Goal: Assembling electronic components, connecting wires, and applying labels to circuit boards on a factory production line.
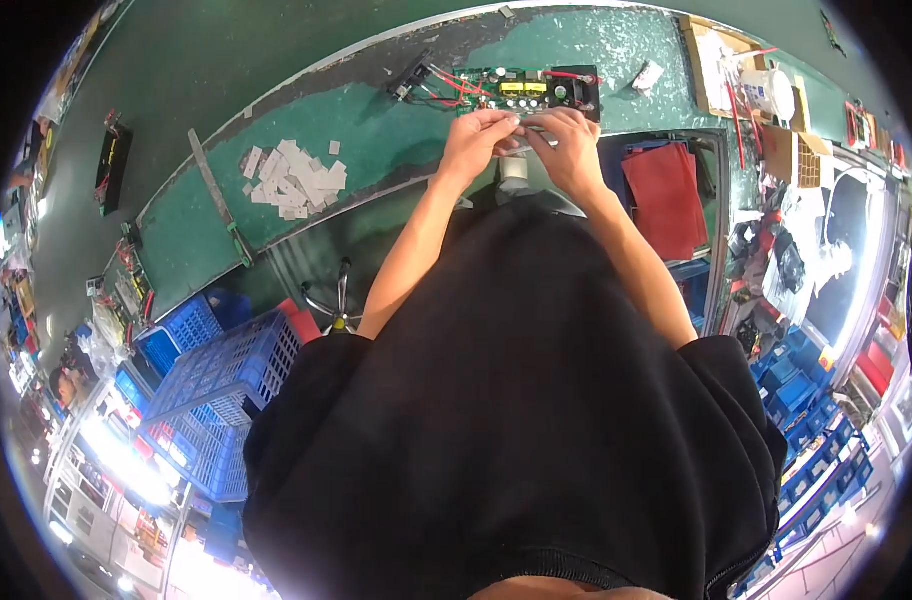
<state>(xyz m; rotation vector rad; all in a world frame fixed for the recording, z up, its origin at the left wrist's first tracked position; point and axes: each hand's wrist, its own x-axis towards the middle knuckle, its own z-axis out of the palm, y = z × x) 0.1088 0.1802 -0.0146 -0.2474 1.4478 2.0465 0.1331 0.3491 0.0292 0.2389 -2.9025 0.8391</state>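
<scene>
My left hand point(473, 146) and my right hand point(568, 146) meet at the near edge of a green circuit board point(488, 78). The fingertips of both are pinched together, around something too small to make out. Yellow-wrapped parts and several round capacitors stand on the board. Its right end carries a black plate point(589, 98). Red wires point(454, 86) run from the left end of the board to a black end panel point(410, 80) with fittings on it. The board lies on the green bench point(371, 115), just beyond my fingers.
White rectangular pieces point(294, 180) lie in a loose pile on the left, beside a long metal strip point(211, 180). A cardboard box point(711, 65) and a white tub point(769, 92) stand at the right. Red sheets point(666, 200) sit below the bench edge; blue crates point(221, 380) are lower left.
</scene>
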